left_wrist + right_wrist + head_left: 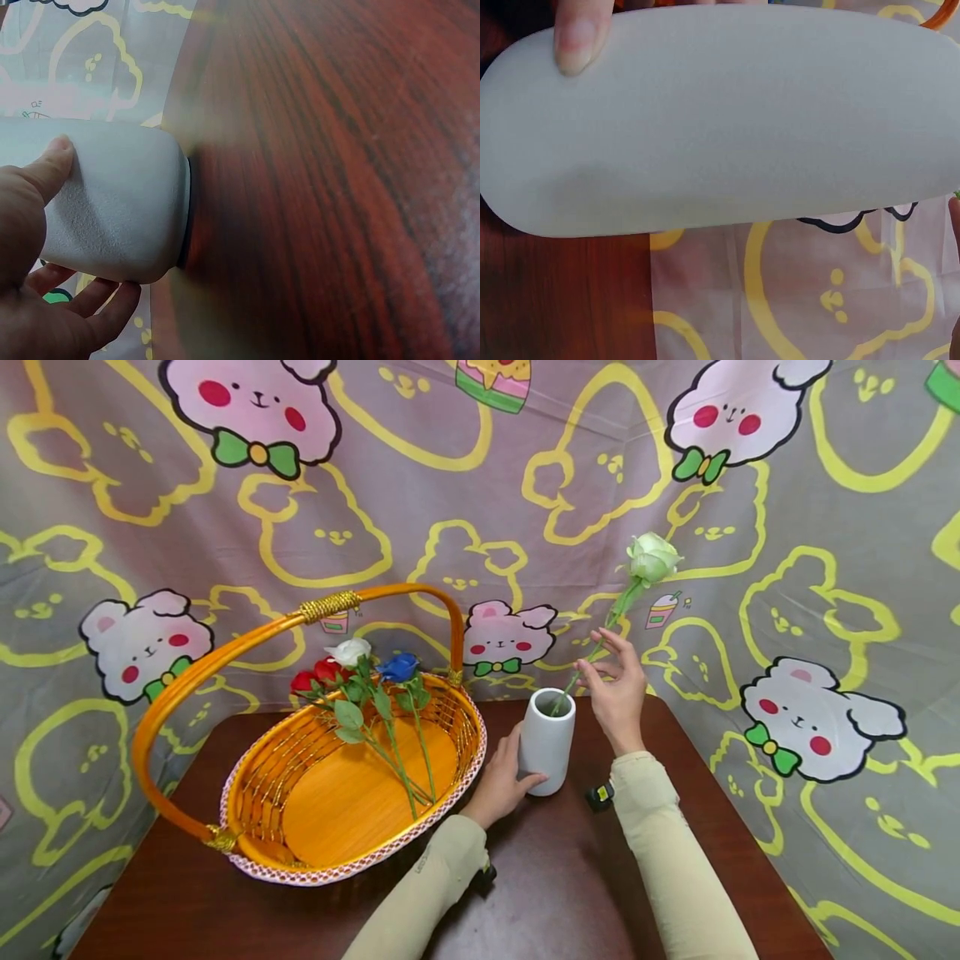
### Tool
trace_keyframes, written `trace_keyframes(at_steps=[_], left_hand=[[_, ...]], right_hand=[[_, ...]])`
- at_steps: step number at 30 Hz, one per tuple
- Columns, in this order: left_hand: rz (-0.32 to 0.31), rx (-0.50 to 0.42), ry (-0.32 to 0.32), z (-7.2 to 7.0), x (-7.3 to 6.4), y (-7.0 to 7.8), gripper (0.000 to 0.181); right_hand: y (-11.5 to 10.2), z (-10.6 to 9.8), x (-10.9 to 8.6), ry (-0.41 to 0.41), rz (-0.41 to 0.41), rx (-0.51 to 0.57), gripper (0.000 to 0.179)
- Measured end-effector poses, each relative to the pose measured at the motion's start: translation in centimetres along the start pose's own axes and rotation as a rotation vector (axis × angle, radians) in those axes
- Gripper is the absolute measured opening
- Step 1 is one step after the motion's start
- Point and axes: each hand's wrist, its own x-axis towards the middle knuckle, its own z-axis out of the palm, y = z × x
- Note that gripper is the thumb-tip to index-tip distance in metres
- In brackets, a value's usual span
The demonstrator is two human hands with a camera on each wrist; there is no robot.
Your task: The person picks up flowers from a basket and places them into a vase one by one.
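A white vase (545,747) stands upright on the table, and my left hand (504,781) holds it from the left side. In the left wrist view the thumb lies across the vase (120,202) and the other fingers reach round its far side. My right hand (617,693) pinches the green stem of a pale green-white rose (651,560). The rose tilts up to the right, its bloom high above the vase, and the lower stem dips into the vase mouth. The right wrist view is mostly filled by the vase (727,120); the stem's lower end is hidden inside.
On the left sits an orange woven basket (352,793) with a tall arched handle (405,589). Inside it lie a white rose (348,652), a blue rose (398,667) and red roses (327,671). A cartoon-printed cloth (450,485) hangs behind the brown table (540,893).
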Motion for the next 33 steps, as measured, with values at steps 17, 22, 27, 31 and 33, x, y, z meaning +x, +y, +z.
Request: trace_keyframes(at_steps=[17,22,27,31,33], left_hand=[[-0.001,-0.003,0.009,0.0,0.0,0.1,0.098],[-0.008,0.003,0.005,0.0,-0.1,0.3,0.098],[-0.012,0.000,0.003,-0.1,-0.2,0.4,0.098],[-0.010,-0.003,0.010,-0.1,-0.2,0.5,0.098],[-0.008,-0.004,0.013,-0.1,-0.2,0.6,0.099]], right_hand=[[-0.3,0.5,-0.4,-0.082,-0.004,-0.122,0.056],[-1.8,0.7,-0.8,-0.119,0.022,-0.128,0.053],[-2.8,0.5,-1.0,-0.160,0.024,-0.138,0.053],[-2.9,0.2,-1.1,-0.209,0.001,-0.148,0.053],[-3.0,0.1,-1.1,-0.228,-0.012,-0.160,0.055]])
